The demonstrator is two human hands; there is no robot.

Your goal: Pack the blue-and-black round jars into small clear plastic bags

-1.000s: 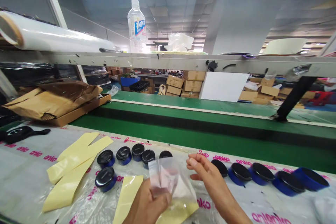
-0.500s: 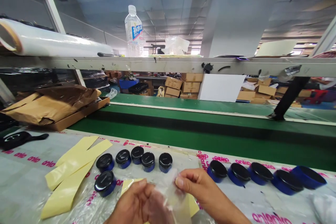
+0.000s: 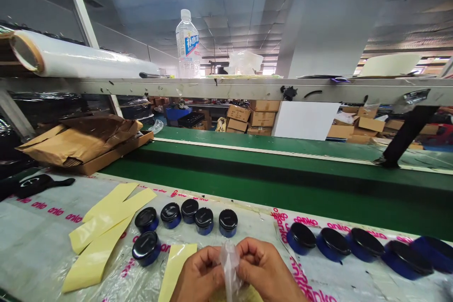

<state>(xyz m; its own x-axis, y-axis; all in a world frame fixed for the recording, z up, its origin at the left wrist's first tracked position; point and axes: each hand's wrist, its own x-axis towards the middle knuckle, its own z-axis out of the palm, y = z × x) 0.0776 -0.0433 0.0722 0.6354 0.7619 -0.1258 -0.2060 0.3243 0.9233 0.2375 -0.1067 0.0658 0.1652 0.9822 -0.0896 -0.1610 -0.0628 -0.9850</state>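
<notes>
My left hand (image 3: 198,271) and right hand (image 3: 266,269) are clenched, pinching a clear plastic bag (image 3: 229,264) between them; its long axis stands roughly upright, equally near both hands; a yellow strip (image 3: 176,269) lies just left; round jars (image 3: 228,222) sit beyond.

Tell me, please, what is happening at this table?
A person pinches a clear plastic bag between the left hand and right hand, above a printed plastic sheet. Round blue jars with black lids stand in two groups, ahead and to the right, and pale yellow strips lie to the left.
</notes>
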